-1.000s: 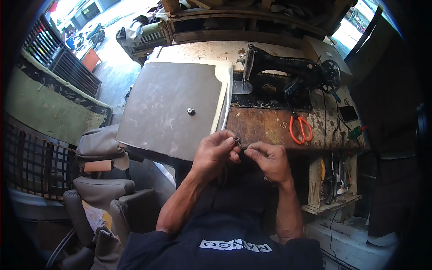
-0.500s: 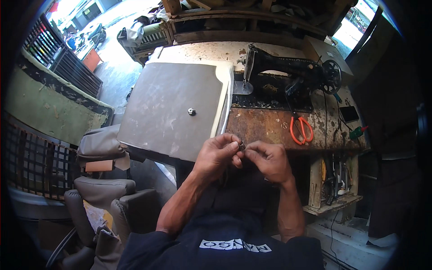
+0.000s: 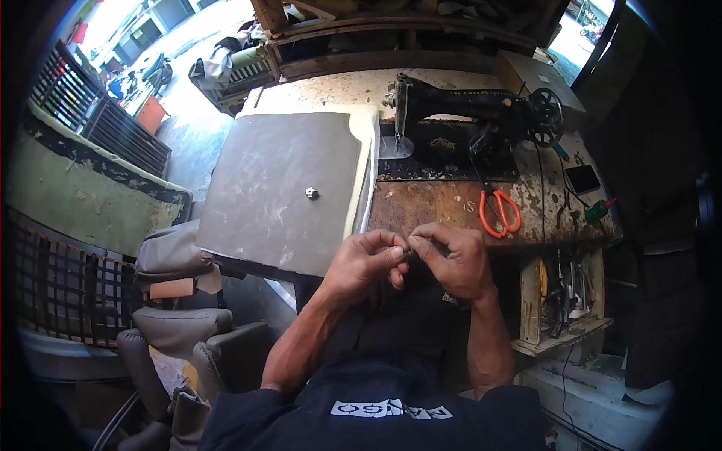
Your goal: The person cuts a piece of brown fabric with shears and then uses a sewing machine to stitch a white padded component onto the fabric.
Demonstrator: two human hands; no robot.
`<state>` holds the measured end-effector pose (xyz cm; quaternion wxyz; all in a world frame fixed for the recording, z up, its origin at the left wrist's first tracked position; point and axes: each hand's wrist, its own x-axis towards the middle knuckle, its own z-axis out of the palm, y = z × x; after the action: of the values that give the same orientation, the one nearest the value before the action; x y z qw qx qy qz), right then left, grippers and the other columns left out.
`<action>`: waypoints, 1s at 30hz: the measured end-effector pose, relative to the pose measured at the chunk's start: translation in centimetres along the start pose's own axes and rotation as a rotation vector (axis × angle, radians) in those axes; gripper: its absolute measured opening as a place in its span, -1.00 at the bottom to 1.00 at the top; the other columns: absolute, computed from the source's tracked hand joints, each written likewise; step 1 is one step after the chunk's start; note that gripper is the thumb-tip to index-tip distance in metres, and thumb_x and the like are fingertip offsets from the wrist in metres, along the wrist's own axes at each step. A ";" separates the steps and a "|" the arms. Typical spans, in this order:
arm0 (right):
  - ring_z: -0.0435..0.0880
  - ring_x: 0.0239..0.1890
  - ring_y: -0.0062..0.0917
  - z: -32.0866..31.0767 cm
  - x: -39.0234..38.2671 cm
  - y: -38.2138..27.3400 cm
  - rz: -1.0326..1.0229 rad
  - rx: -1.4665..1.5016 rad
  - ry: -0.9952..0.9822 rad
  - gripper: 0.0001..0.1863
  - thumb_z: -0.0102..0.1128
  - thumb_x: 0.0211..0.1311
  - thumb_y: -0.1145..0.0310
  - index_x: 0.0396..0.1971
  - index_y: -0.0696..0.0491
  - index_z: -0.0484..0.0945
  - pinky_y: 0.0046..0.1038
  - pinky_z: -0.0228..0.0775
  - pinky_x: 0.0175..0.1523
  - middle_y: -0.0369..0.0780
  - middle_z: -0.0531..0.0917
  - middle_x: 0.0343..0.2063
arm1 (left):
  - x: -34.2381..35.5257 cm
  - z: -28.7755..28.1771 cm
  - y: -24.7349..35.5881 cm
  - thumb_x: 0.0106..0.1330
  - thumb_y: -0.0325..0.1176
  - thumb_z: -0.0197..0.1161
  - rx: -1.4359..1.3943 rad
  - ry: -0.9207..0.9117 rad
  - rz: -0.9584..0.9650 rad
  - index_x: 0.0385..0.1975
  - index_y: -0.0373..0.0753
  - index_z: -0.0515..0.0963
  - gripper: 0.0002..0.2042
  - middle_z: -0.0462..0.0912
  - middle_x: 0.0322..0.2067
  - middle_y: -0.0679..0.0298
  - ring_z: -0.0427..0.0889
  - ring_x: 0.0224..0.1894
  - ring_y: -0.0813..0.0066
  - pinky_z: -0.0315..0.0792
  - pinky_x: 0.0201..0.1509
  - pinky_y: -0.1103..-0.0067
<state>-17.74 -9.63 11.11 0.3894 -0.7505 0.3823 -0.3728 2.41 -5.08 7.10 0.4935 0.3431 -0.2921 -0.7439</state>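
My left hand [image 3: 366,261] and my right hand [image 3: 453,261] meet in front of the table's near edge, fingertips almost touching. Both are closed in a pinch around a small dark thing, mostly hidden by the fingers and too small to name. To their upper left, a small round metal part [image 3: 311,193] with a dark centre lies on a flat grey panel [image 3: 263,165] with a pale yellow edge. Beyond my hands stands a black sewing machine [image 3: 466,105] with a handwheel. Orange-handled scissors [image 3: 500,214] lie in front of it.
A dark phone-like slab [image 3: 580,179] and a green bottle [image 3: 599,210] with a red tip lie at the table's right. Below hangs an open wooden drawer [image 3: 565,334] of tools. Grey padded upholstery pieces [image 3: 182,331] are piled at lower left. A wooden frame stands behind the table.
My right hand has come up and closer to my left, its fingertips now covering more of the small dark thing. The whole view has shifted slightly.
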 end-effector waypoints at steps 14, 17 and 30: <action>0.80 -0.38 -0.30 -3.0 -7.8 7.5 0.067 -0.062 0.263 -0.86 0.34 0.31 0.40 -0.23 0.13 0.72 -0.41 0.60 -0.28 -0.11 0.77 -0.36 | 13.3 6.6 0.1 0.45 -0.38 0.27 -0.347 -0.062 -0.031 -0.07 -0.10 0.58 -0.88 0.64 -0.05 0.25 0.64 0.01 0.38 0.57 0.09 0.36; 0.79 -0.36 -0.28 -5.1 -10.2 8.2 0.140 -0.151 0.297 -0.85 0.31 0.34 0.37 -0.23 0.13 0.71 -0.40 0.59 -0.29 -0.11 0.76 -0.36 | 20.9 8.7 -2.3 0.45 -0.34 0.30 -0.605 -0.293 -0.029 -0.09 -0.10 0.57 -0.88 0.61 -0.12 0.25 0.49 -0.31 0.57 0.45 -0.21 0.60; 0.71 -0.31 -0.20 -11.3 -18.6 6.3 0.502 -0.432 0.574 -0.84 0.34 0.29 0.38 -0.23 0.14 0.71 -0.28 0.53 -0.18 -0.12 0.74 -0.35 | 33.3 18.7 -6.5 0.39 -0.36 0.37 -0.910 -0.206 0.088 -0.15 -0.15 0.60 -0.87 0.63 -0.24 0.26 0.37 -0.48 0.61 0.29 -0.42 0.61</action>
<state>-37.26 0.56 5.54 0.1803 -0.5645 0.7147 -0.3715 -25.26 -32.18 5.84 0.5933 0.0036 0.0020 -0.8050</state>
